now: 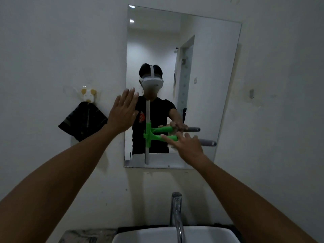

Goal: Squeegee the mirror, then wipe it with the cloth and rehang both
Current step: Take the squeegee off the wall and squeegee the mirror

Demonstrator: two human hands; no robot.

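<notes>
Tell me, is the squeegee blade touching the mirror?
Touching. In the head view the squeegee blade meets its own reflection on the mirror with no gap, held by the right hand.

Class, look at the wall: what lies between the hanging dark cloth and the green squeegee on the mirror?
In the head view, the left hand, flat and open over the mirror's left edge, lies between the cloth and the squeegee; otherwise only bare wall.

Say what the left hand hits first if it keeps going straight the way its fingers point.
Probably the mirror: the open left hand points up and forward at its left edge. Depth is unclear; it may already touch the wall or glass there.
</notes>
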